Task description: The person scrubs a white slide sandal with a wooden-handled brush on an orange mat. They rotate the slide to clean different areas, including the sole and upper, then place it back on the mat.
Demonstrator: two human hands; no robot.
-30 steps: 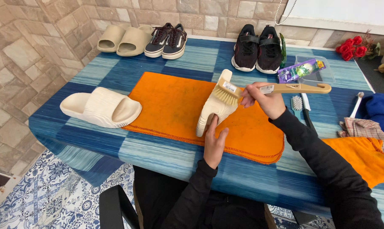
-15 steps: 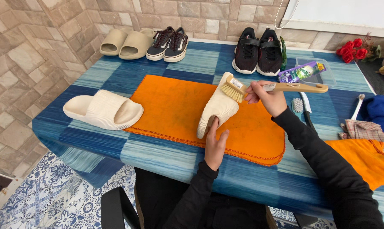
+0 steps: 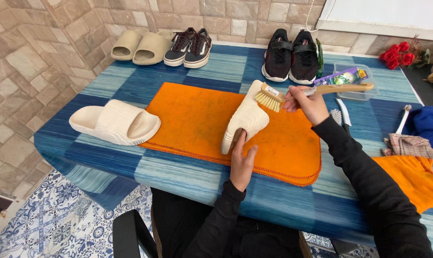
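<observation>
A cream foam slide [image 3: 247,116] stands on its side on an orange cloth [image 3: 192,119] in the middle of the blue striped table [image 3: 178,177]. My left hand [image 3: 242,160] grips its near end and steadies it. My right hand [image 3: 307,102] holds a wooden-handled scrub brush [image 3: 293,93], whose bristles touch the slide's far end. The matching cream slide [image 3: 116,123] lies flat on the table to the left of the cloth.
Along the back wall stand beige slides [image 3: 142,45], dark sneakers [image 3: 187,46] and black shoes [image 3: 290,56]. A clear tray with a bottle [image 3: 348,79], a small brush [image 3: 340,112], rags [image 3: 412,145], a blue cloth [image 3: 429,124] and red flowers [image 3: 398,52] lie at the right.
The brush has shifted slightly along the far end of the slide. My left hand stays on the near end. The view has moved a little.
</observation>
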